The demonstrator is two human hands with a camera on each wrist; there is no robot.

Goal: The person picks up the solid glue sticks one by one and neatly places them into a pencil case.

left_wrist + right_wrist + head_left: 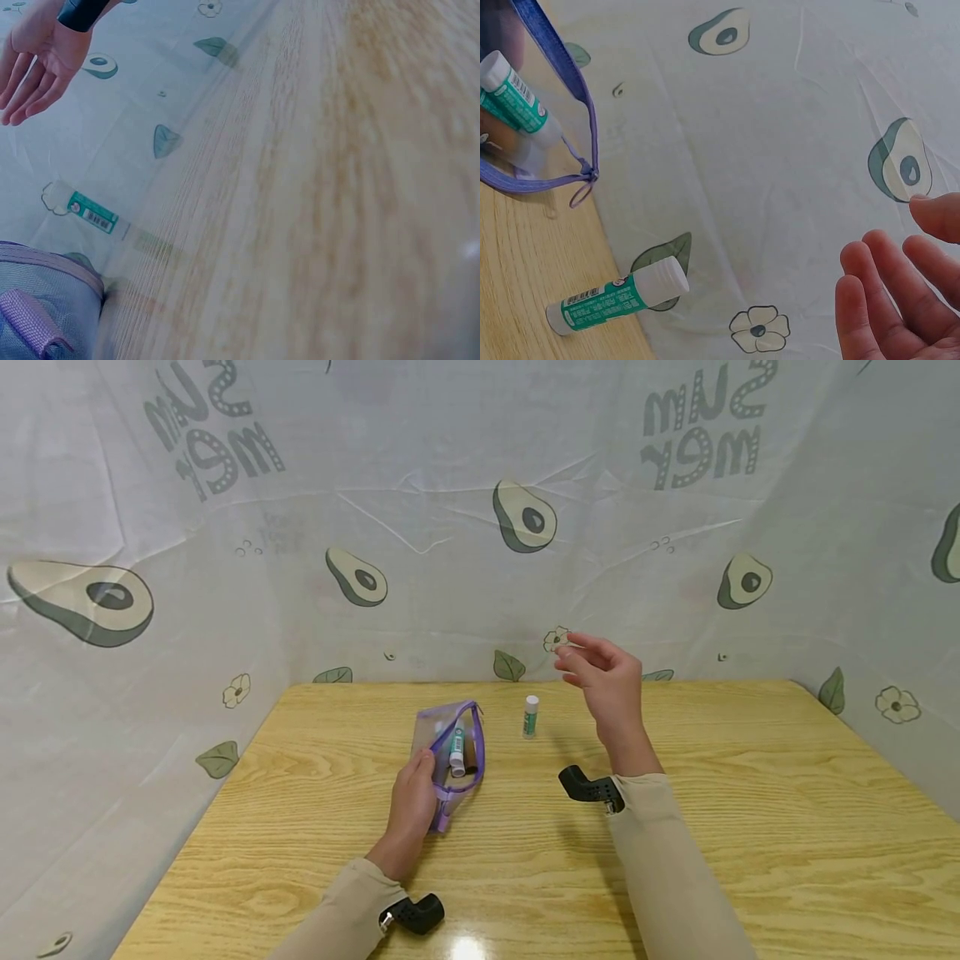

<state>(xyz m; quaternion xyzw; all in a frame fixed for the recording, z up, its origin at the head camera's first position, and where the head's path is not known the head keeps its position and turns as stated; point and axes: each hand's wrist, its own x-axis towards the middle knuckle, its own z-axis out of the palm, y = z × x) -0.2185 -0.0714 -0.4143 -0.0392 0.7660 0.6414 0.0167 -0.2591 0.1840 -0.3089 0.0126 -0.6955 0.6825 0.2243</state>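
Observation:
My left hand [411, 797] grips the near left side of a see-through zipper pouch [424, 727] with purple trim, thumb on top. Its mouth gapes toward the right. Inside lie glue sticks [457, 745] with green labels, beside a brown item [470, 758] partly hidden by them. Another glue stick [530, 718], white-capped, stands upright on the table just right of the pouch. Raised above the table's back right part, my right hand [611, 681] has relaxed, slightly bent fingers and holds nothing. The right wrist view shows its fingers [900, 281] apart, away from the standing glue stick [607, 304].
A wood-grain table [300, 777] carries everything. Behind it and along both sides hangs a pale sheet [442, 610] printed with avocados, leaves and flowers. Black wrist mounts [592, 787] sit on both sleeves.

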